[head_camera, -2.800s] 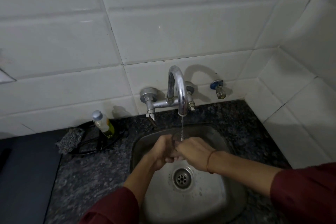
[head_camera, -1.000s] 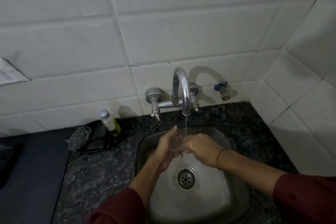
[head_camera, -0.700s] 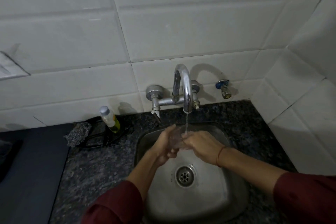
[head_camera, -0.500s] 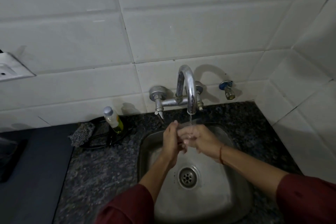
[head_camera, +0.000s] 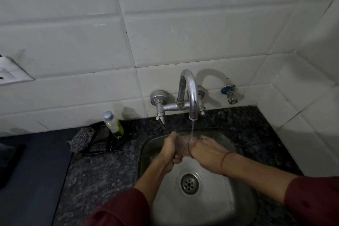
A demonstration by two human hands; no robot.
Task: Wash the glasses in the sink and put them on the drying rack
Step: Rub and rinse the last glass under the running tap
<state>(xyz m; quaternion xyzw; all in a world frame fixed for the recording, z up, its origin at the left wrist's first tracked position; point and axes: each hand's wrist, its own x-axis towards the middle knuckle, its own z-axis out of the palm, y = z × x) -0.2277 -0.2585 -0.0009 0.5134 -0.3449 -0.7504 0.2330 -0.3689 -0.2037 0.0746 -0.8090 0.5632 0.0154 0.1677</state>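
1. With the left hand, grips the clear glass, fingers curled round it, above the sink.
2. Lays the right hand against it; fingers hidden, grip impossible to tell.
3. Barely shows its outline under the tap stream.

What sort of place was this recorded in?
Probably a small home kitchen: a steel sink set in a speckled stone counter, a glass under the running wall tap, and a small bottle and scrubber nearby.
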